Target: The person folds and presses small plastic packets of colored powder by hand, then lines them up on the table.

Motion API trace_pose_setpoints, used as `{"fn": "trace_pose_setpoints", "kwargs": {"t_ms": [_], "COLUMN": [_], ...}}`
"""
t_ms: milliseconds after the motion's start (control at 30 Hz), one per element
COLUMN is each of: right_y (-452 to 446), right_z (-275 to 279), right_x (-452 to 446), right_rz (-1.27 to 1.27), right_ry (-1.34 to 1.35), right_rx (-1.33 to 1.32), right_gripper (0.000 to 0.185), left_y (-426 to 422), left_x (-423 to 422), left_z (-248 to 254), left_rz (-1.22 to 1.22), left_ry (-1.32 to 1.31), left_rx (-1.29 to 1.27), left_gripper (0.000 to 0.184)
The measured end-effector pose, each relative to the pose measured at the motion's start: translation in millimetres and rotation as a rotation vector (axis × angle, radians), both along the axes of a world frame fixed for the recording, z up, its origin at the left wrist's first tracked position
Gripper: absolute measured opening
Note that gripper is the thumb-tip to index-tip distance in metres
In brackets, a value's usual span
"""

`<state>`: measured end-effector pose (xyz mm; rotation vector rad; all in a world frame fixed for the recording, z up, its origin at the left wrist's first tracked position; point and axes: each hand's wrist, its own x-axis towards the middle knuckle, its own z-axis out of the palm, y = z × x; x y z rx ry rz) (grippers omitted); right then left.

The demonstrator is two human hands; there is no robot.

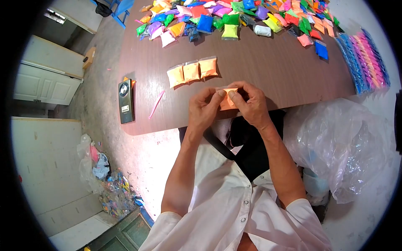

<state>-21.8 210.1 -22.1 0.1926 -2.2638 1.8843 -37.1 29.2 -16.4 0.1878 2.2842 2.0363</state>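
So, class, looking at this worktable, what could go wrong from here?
The orange packet, pinched between the left hand and right hand, might split if squeezed hard. The dark phone lies by the edge of the table, so a bump could knock it off.

Tabletop (301, 75) has a wood-grain look, smooth with a soft sheen. The pinched orange packet (228, 105) seems to be thin plastic film, same as the three peach packets (191, 72), kinda shiny and wrinkled. Phone (126, 102) is dark and pretty glossy. Big bag (335, 142): crinkly see-through plastic, super shiny. White shirt (217, 184) is soft matt cloth; floor (100, 75) looks rough, concrete-ish.
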Motion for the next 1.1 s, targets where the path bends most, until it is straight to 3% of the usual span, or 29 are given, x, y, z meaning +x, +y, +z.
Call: {"fn": "trace_pose_setpoints", "kwargs": {"t_ms": [100,600,1100], "right_y": [1.0,-0.6,-3.0], "right_z": [-4.2,-1.6,5.5], "right_x": [-0.6,-0.7,0.1], "right_rz": [-0.005,-0.025,0.006], "right_ry": [-0.019,-0.014,0.030], "right_rx": [-0.032,0.015,0.191], "right_gripper": [0.018,0.018,0.022], "left_y": [-1.2,-6.5,-2.9], "left_x": [-1.0,-4.2,-5.6], "left_z": [4.0,-2.4,-7.5], "left_rz": [0.005,0.009,0.033], "left_ry": [-0.030,-0.047,0.031], "left_rx": [-0.077,0.004,0.055], "left_gripper": [0.023,0.025,0.022]}}
